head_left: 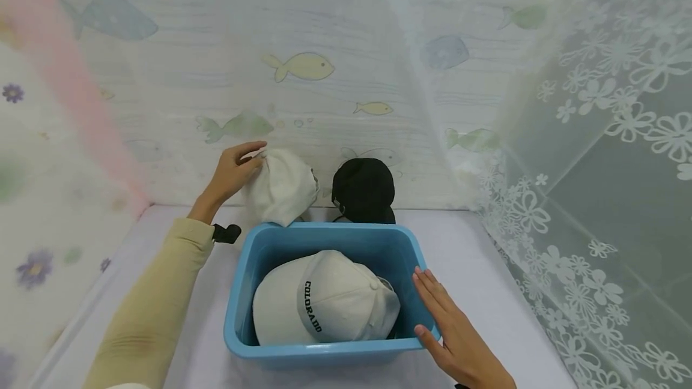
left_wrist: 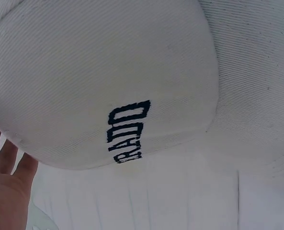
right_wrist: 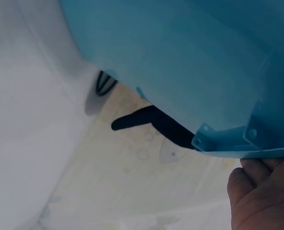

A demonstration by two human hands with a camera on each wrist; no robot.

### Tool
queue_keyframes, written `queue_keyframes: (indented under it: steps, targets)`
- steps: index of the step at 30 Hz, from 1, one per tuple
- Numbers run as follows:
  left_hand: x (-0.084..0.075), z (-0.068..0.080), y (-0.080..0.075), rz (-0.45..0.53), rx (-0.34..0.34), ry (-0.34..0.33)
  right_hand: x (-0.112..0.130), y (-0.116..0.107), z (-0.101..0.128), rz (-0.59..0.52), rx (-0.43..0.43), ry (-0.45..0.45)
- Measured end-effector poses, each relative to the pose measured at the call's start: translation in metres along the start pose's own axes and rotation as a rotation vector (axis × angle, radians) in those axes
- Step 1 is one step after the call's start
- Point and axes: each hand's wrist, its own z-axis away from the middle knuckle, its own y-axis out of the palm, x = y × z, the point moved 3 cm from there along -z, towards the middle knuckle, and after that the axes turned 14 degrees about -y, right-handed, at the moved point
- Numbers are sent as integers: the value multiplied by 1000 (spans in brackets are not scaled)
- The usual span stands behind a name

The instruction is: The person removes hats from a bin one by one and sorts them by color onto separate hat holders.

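Right hand (head_left: 451, 329) flat against blue bin (head_left: 324, 350)

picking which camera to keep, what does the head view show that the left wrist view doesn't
Only the head view shows the blue tub, the cap inside it, the black cap by the wall and the right hand laid flat on the tub's rim. Only the left wrist view shows the held cap's lettering close up. Both show the left hand gripping a white cap.
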Motion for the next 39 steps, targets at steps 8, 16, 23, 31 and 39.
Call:
queue_keyframes:
  steps: [8,16,23,31,39]
  targets:
    - [8,9,-10,41,-113,56,2,-6,-4,60,62,31]
    - [46,27,-27,-7,-203,-47,12,-38,-34,34,232,114]
    - [78,50,-33,-109,-108,-222,14,-63,-97,-104,339,-7]
    - [129,68,-25,-15,-28,-466,-14,-39,-191,-497,351,-175]
    - [174,82,-3,284,49,-696,-44,5,-261,-798,195,-10]
